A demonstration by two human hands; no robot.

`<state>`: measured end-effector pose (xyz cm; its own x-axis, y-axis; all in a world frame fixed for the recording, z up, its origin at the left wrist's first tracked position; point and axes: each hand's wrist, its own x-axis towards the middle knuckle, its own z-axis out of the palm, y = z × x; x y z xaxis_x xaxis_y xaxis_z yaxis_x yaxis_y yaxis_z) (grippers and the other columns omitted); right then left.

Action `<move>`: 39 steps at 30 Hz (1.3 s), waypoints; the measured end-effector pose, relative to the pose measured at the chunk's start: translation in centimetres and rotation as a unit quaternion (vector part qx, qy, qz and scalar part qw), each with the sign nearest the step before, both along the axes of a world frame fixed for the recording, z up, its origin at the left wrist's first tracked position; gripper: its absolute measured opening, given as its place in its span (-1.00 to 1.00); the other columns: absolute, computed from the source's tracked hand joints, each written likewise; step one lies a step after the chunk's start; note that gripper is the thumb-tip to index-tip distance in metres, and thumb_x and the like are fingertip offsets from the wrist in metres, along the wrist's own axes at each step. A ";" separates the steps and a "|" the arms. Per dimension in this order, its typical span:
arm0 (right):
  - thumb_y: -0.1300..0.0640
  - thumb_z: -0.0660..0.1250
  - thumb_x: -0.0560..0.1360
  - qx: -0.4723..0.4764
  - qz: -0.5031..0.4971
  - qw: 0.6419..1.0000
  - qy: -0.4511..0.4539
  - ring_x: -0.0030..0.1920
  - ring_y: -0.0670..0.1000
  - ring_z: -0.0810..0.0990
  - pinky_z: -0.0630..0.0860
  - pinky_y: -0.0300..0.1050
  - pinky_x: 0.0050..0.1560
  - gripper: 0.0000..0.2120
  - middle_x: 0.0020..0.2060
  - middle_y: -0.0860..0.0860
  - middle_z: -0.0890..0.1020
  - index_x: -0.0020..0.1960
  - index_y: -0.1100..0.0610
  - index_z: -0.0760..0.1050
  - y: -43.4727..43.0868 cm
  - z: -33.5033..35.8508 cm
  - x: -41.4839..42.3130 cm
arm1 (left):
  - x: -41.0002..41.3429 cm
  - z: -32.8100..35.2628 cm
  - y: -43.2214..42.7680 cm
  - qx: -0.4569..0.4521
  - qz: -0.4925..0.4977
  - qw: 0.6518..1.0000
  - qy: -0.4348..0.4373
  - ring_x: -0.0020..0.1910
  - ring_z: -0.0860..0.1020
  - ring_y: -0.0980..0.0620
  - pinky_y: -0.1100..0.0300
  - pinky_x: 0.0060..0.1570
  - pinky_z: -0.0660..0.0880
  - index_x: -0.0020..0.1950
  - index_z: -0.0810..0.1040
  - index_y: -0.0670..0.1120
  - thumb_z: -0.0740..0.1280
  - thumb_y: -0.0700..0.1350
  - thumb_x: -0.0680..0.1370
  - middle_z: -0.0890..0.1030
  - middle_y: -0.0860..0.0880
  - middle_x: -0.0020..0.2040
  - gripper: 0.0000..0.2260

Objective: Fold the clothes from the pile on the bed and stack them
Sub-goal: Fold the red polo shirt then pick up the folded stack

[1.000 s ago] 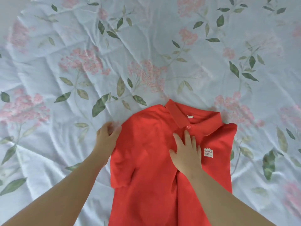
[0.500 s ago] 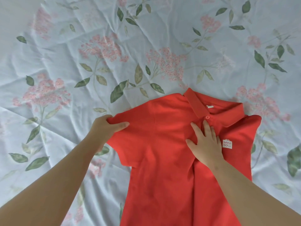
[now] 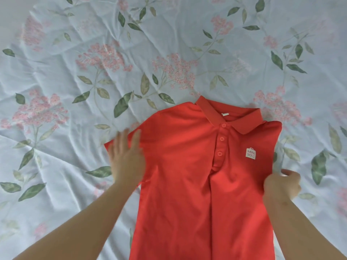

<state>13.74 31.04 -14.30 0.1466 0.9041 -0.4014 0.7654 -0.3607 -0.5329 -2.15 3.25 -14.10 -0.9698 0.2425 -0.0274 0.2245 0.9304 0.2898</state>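
The left hand [image 3: 127, 158] lies flat and released, smoothing the red polo shirt [image 3: 187, 175] at its left sleeve. The blurred right hand [image 3: 281, 186] seems to pinch the right edge, keeping it taut.

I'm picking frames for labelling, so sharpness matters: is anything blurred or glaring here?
Head view: both hands are motion-blurred, the left hand flat on a sleeve of the red polo shirt, the right hand at its opposite edge; the logo patch reads sharp; light is soft and even, no glare or hard shadows on the floral sheet.
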 end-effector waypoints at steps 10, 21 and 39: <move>0.22 0.25 0.47 -0.023 0.351 0.931 0.098 -0.10 0.10 0.50 0.39 -0.11 -0.12 -0.85 -0.18 0.02 0.54 0.02 0.10 0.50 -0.9 1.0 -0.7 | 5.3 -4.0 8.1 -0.156 -0.242 0.944 -0.159 0.53 -0.21 -0.09 -0.14 0.44 -0.19 0.51 -0.20 0.24 -0.02 0.27 0.57 -0.15 0.06 0.56 -0.42; 0.15 0.44 0.38 -0.203 0.072 0.922 0.323 -0.06 -0.03 0.55 0.51 -0.15 -0.02 -0.53 0.01 0.07 0.54 0.23 -0.03 0.39 -2.6 1.3 -3.2 | 3.3 -2.6 6.8 0.071 -0.159 0.954 -0.242 0.52 0.03 0.13 0.16 0.44 -0.09 0.47 0.28 0.02 0.14 -0.19 0.62 0.23 0.11 0.49 -0.60; 0.22 0.25 0.54 0.088 0.447 0.888 0.066 0.22 0.07 0.50 0.32 0.07 0.30 -0.64 0.13 -0.04 0.61 0.32 0.05 0.46 0.7 1.8 2.4 | 5.1 -2.1 9.7 -0.039 -0.116 0.960 -0.251 0.54 -0.12 0.02 -0.02 0.46 -0.09 0.52 0.10 0.10 0.10 0.12 0.61 0.04 0.06 0.55 -0.51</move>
